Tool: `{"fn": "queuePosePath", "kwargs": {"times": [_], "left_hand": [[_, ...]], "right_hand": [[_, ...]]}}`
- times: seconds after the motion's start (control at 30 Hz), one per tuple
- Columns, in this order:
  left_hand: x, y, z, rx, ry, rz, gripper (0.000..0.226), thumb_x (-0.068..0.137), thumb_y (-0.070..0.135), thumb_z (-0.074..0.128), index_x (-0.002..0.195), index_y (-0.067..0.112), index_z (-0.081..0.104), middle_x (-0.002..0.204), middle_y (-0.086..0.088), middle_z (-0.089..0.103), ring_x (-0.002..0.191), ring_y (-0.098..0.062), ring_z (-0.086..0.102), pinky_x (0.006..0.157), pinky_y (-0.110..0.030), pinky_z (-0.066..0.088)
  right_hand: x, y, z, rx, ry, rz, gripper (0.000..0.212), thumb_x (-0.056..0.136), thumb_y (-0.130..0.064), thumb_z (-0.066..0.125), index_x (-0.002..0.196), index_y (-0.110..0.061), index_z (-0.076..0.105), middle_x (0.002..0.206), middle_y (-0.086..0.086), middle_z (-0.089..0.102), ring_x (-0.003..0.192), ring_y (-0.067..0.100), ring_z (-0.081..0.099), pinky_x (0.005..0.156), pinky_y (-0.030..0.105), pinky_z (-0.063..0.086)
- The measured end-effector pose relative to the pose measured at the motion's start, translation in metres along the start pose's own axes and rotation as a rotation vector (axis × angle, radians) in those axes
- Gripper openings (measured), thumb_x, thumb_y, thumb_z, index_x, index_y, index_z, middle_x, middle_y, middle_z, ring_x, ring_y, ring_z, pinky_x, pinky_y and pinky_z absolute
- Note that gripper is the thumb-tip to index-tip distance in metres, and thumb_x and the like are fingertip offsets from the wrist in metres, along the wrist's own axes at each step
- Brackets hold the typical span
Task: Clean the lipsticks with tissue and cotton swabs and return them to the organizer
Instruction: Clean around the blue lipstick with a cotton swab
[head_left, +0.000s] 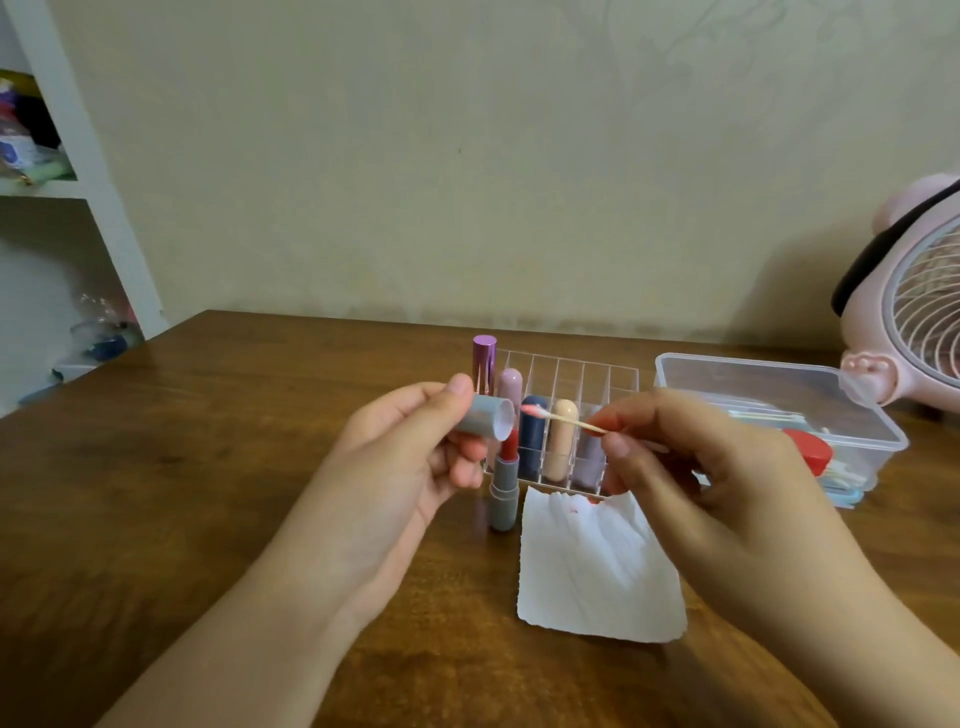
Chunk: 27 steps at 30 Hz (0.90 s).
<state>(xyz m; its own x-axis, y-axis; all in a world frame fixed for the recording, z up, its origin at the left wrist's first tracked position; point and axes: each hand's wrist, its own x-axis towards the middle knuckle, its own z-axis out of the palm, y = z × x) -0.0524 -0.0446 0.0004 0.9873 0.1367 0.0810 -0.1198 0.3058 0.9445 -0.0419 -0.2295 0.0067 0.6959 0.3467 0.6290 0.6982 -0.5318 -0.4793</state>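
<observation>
Left hand (410, 441) grips grey cap (480, 422), right hand (691, 457) pinches swab (563, 420) near its mouth; open lipstick (504, 480) upright on table (234, 441).

Gray lipstick (503, 486) uncapped, upright beside tissue (600, 564), organizer (566, 415).

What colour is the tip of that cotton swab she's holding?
Pink, likely stained with lipstick; the head view shows the cotton swab pinched in the right hand.

Open lipstick (503, 486) upright before organizer (566, 415); right cells free.
</observation>
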Motion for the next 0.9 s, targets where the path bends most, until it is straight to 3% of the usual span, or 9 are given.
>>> {"fn": "queuePosePath", "kwargs": {"times": [0.1,0.2,0.3,0.43,0.6,0.73,0.9], "left_hand": [[-0.0011,-0.0009,0.0002,0.029,-0.015,0.017,0.028,0.074,0.031,0.059,0.083,0.008,0.072,0.058,-0.001,0.053,0.050,-0.007,0.045,0.057,-0.024,0.043],[-0.0029,-0.0013,0.0018,0.073,-0.044,0.041,0.025,0.075,0.033,0.058,0.078,0.016,0.076,0.061,-0.002,0.054,0.053,-0.007,0.046,0.057,-0.023,0.043],[-0.0027,-0.0018,0.0019,0.103,-0.047,0.073,0.023,0.075,0.033,0.057,0.076,0.020,0.076,0.065,-0.002,0.057,0.057,-0.007,0.048,0.056,-0.020,0.044],[-0.0018,-0.0029,0.0017,0.111,-0.030,0.097,0.022,0.076,0.033,0.057,0.075,0.021,0.075,0.069,-0.005,0.056,0.058,-0.008,0.047,0.053,-0.017,0.044],[-0.0038,-0.0014,0.0012,0.102,-0.030,0.081,0.023,0.076,0.032,0.056,0.076,0.020,0.075,0.070,-0.004,0.057,0.059,-0.008,0.047,0.054,-0.019,0.046],[-0.0046,0.0005,0.0028,0.068,-0.028,0.082,0.023,0.074,0.031,0.056,0.073,0.020,0.075,0.067,-0.003,0.057,0.059,-0.009,0.046,0.052,-0.016,0.045],[-0.0055,0.0017,0.0034,0.026,-0.023,0.058,0.022,0.073,0.030,0.057,0.073,0.016,0.075,0.067,-0.005,0.056,0.057,-0.008,0.046,0.053,-0.018,0.044]], "right_hand": [[-0.0020,0.0012,0.0017,-0.108,0.010,-0.089,0.011,0.086,-0.030,0.055,0.094,-0.033,0.062,0.068,-0.025,0.058,0.070,-0.006,0.056,0.058,0.000,0.039],[-0.0026,-0.0014,0.0026,-0.222,0.032,-0.147,0.013,0.087,-0.029,0.052,0.095,-0.028,0.063,0.070,-0.017,0.062,0.061,0.005,0.056,0.052,0.010,0.045],[-0.0031,-0.0017,0.0039,-0.294,0.030,-0.156,0.010,0.082,-0.022,0.058,0.089,-0.024,0.065,0.062,-0.012,0.060,0.048,0.003,0.049,0.041,0.014,0.041],[-0.0063,-0.0023,0.0029,-0.188,-0.042,-0.183,0.017,0.087,-0.032,0.049,0.089,-0.028,0.065,0.061,-0.019,0.053,0.052,-0.004,0.042,0.052,0.006,0.036],[-0.0038,-0.0012,0.0022,-0.247,0.021,-0.160,0.019,0.086,-0.031,0.046,0.090,-0.026,0.064,0.062,-0.014,0.058,0.051,0.007,0.049,0.049,0.019,0.042],[-0.0050,-0.0020,0.0018,-0.129,-0.052,-0.168,0.019,0.087,-0.031,0.048,0.089,-0.026,0.066,0.060,-0.018,0.055,0.054,0.000,0.047,0.050,0.007,0.034],[-0.0033,0.0009,0.0025,-0.114,-0.043,-0.128,0.013,0.087,-0.032,0.050,0.089,-0.029,0.062,0.061,-0.018,0.057,0.059,0.003,0.053,0.050,0.008,0.039]]}}
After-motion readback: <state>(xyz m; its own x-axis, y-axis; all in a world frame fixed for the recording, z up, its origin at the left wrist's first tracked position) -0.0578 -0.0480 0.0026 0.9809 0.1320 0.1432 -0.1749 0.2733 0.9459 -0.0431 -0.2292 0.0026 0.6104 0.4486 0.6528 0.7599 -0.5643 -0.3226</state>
